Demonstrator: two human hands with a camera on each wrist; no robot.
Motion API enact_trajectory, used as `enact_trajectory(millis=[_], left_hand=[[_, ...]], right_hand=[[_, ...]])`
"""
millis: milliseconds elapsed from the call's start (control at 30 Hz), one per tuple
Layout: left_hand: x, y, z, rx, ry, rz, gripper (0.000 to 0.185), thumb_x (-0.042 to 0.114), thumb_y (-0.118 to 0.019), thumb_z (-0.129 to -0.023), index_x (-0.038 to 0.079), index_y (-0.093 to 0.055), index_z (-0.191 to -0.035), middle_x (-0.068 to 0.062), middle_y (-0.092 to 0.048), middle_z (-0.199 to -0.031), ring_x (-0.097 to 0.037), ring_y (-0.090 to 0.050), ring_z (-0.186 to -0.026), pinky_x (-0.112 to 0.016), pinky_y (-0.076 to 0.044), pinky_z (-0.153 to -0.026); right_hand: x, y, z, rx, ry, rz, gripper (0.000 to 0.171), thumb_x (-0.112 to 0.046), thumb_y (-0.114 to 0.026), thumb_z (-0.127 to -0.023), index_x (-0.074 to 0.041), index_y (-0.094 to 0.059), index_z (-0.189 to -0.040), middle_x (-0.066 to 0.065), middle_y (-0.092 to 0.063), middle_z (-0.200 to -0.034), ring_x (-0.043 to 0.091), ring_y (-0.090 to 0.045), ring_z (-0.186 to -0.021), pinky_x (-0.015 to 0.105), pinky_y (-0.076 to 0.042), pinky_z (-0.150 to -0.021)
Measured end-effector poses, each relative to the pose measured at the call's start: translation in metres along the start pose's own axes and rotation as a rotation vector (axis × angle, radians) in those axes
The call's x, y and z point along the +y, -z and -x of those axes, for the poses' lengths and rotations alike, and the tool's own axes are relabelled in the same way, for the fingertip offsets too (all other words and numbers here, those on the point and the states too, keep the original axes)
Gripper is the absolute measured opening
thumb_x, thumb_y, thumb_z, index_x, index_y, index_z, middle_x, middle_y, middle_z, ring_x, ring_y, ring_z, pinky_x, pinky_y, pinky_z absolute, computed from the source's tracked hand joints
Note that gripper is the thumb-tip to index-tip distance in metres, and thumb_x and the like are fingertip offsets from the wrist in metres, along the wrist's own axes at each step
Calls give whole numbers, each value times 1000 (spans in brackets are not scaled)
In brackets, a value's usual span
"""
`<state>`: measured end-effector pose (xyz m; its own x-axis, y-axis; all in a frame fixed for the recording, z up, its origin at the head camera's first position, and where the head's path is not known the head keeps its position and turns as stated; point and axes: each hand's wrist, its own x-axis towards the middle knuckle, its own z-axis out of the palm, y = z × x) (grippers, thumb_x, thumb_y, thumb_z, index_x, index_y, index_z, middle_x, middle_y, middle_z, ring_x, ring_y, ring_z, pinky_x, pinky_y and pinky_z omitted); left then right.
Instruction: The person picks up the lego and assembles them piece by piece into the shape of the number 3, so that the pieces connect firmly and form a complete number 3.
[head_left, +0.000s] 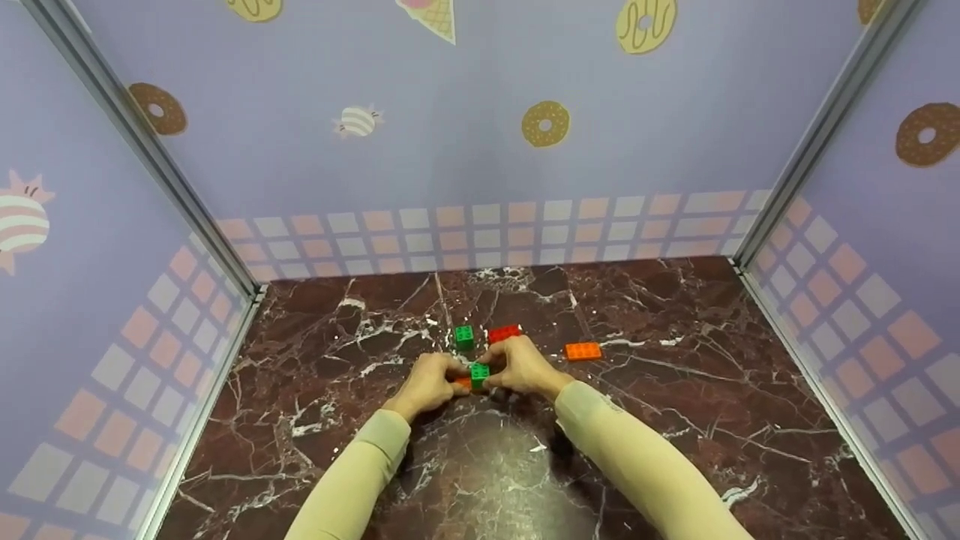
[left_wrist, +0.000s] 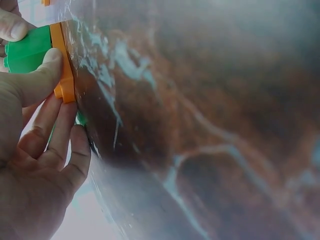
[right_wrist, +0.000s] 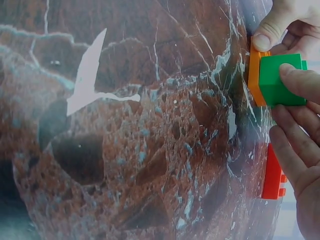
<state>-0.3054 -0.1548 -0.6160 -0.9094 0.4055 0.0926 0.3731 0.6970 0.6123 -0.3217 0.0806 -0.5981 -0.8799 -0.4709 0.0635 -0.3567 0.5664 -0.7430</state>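
Observation:
In the middle of the table, my left hand point(head_left: 431, 381) pinches a flat orange toy brick point(right_wrist: 254, 75) by one end. On top of that brick sits a taller green toy brick point(head_left: 480, 375). My right hand point(head_left: 523, 367) grips the green brick between thumb and fingers. In the right wrist view the green brick stands on the orange one, leaving part of the orange top under my left thumb point(right_wrist: 262, 43). Whether the two are pressed fully together I cannot tell.
Just beyond my hands stand another green brick point(head_left: 464, 337) and a red brick point(head_left: 504, 333). A second flat orange brick point(head_left: 583, 351) lies to the right. Patterned panels point(head_left: 465, 172) enclose the dark marbled table point(head_left: 300, 480) at the back and both sides.

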Motion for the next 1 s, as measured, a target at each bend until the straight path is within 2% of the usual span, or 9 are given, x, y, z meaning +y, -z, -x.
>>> enact_trajectory(millis=[500, 667, 867, 1000], left_hand=[[-2, 2, -4, 35, -39, 9, 26, 12, -98, -82, 10, -91, -106, -9, -89, -106, -31, -83, -102, -51, -67, -96], [0, 3, -3, 34, -36, -5, 25, 13, -98, -82, 11, -91, -107, -9, -89, -107, -31, -83, -101, -52, -66, -96], [0, 4, -1, 31, -30, -16, 25, 15, -98, -83, 13, -91, -107, -7, -89, -107, -30, -83, -101, -51, -67, -96], [-2, 2, 1, 17, -16, -11, 26, 16, -97, -84, 13, -91, -109, -7, -89, -109, -29, -84, -102, -49, -67, -97]], right_hand=[[-1, 4, -3, -27, 58, -3, 30, -2, -97, -81, -6, -86, -108, 11, -88, -101, 15, -78, -88, 31, -66, -83], [-2, 5, -3, -42, 60, 10, 29, -2, -96, -82, -5, -85, -109, 12, -88, -102, 21, -81, -92, 35, -67, -86], [-2, 5, -2, -48, 95, 14, 30, -2, -96, -82, -3, -84, -109, 14, -87, -102, 30, -84, -93, 33, -68, -84], [-3, 4, 2, -52, 92, 21, 31, -4, -96, -83, -4, -85, -113, 14, -88, -105, 31, -84, -96, 36, -68, -86]])
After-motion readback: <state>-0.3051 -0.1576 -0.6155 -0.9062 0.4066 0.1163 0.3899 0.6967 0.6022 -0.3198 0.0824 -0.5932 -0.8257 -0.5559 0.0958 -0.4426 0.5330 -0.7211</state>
